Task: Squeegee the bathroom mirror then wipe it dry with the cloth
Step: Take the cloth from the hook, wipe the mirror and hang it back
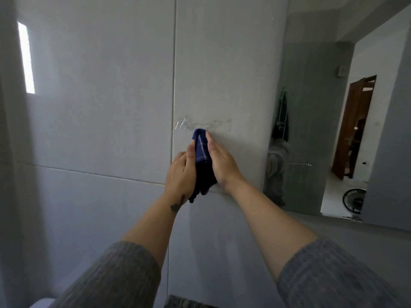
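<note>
A dark blue cloth (202, 152) with thin pale stripes hangs against the grey tiled wall, its top edge right at a clear plastic hook strip (203, 125) stuck to the tile. My left hand (180, 174) grips the cloth's left side with the thumb up along it. My right hand (222, 161) presses the cloth's right side, fingers pointing up toward the hooks. The bathroom mirror (347, 130) is on the wall to the right, apart from both hands. No squeegee shows.
The mirror reflects a brown door (353, 127), hanging items (281, 121) and a small black fan (353, 202). A grey ledge (355, 227) runs below the mirror. A bright narrow window (26, 57) is at the far left. A white rim (42, 302) shows at the bottom left.
</note>
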`<move>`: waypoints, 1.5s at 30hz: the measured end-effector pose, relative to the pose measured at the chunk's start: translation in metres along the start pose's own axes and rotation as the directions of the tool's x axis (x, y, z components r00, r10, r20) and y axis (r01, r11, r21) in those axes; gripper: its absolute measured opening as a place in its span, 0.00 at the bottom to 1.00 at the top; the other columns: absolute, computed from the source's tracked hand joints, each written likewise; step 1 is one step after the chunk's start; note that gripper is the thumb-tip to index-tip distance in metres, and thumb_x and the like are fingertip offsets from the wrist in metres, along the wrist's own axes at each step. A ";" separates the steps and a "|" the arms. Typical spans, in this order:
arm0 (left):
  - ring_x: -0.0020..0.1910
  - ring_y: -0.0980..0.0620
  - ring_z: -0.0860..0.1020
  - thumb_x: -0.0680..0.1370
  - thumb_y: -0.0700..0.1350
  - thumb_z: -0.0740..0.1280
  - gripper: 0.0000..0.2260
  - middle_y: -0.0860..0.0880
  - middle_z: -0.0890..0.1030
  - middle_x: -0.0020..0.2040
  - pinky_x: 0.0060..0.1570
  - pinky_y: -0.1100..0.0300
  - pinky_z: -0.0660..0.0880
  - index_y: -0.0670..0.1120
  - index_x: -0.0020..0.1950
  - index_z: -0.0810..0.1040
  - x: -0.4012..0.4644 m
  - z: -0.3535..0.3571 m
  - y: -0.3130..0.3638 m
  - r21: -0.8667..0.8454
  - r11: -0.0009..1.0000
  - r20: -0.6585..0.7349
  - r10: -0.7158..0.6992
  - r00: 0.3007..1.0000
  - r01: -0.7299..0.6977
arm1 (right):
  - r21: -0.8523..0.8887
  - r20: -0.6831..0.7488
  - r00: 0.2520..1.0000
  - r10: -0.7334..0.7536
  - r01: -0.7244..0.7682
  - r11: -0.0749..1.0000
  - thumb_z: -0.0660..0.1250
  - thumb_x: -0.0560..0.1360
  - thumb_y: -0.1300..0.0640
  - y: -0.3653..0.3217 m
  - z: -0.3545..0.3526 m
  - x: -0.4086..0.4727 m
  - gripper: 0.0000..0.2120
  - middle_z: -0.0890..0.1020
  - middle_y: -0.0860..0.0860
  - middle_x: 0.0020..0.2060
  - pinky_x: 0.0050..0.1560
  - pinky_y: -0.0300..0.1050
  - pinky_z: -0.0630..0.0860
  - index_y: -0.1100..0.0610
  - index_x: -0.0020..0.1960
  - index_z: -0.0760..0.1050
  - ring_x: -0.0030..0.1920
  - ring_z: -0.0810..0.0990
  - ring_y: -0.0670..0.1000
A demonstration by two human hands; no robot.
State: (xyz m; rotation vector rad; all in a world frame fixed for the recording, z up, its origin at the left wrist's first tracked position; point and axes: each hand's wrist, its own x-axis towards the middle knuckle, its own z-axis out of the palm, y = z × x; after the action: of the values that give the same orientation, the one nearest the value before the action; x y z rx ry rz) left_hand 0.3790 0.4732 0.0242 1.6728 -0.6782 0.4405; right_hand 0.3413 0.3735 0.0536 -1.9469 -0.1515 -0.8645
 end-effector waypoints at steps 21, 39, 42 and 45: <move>0.75 0.45 0.55 0.82 0.60 0.43 0.25 0.48 0.55 0.77 0.72 0.46 0.55 0.55 0.77 0.59 0.055 0.058 0.203 0.235 0.934 0.176 0.231 0.957 -0.269 | -0.429 -0.490 0.761 -0.426 0.215 0.878 0.54 0.83 0.54 -0.163 -0.199 0.061 0.23 0.62 0.57 0.60 0.50 0.34 0.66 0.61 0.75 0.57 0.50 0.67 0.48; 0.75 0.49 0.31 0.74 0.67 0.61 0.45 0.51 0.31 0.77 0.71 0.36 0.46 0.57 0.76 0.32 0.116 0.114 0.192 0.572 0.669 0.203 0.445 0.872 -0.474 | -0.996 -0.021 0.697 -0.717 -0.077 -0.046 0.51 0.82 0.46 -0.213 -0.228 0.226 0.28 0.59 0.55 0.75 0.72 0.59 0.52 0.52 0.78 0.47 0.75 0.56 0.57; 0.76 0.49 0.32 0.74 0.66 0.61 0.44 0.51 0.31 0.77 0.72 0.35 0.48 0.57 0.76 0.32 0.115 0.113 0.192 0.579 0.664 0.196 0.451 0.871 -0.474 | -0.993 -0.019 0.689 -0.724 -0.100 -0.069 0.50 0.82 0.47 -0.214 -0.229 0.227 0.27 0.60 0.55 0.75 0.73 0.60 0.52 0.51 0.78 0.47 0.75 0.58 0.57; 0.76 0.49 0.33 0.74 0.67 0.61 0.44 0.51 0.32 0.77 0.72 0.35 0.49 0.57 0.76 0.33 0.115 0.112 0.194 0.578 0.670 0.190 0.445 0.875 -0.466 | -0.983 -0.098 0.676 -0.731 -0.181 -0.036 0.50 0.82 0.47 -0.213 -0.239 0.227 0.26 0.62 0.55 0.74 0.72 0.61 0.52 0.51 0.78 0.48 0.73 0.60 0.58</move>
State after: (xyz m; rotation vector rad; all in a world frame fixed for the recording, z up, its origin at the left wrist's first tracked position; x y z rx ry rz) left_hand 0.3315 0.3202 0.2178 2.1123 -1.0699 1.0944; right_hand 0.2940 0.2359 0.4179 -2.7161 0.7356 -2.5172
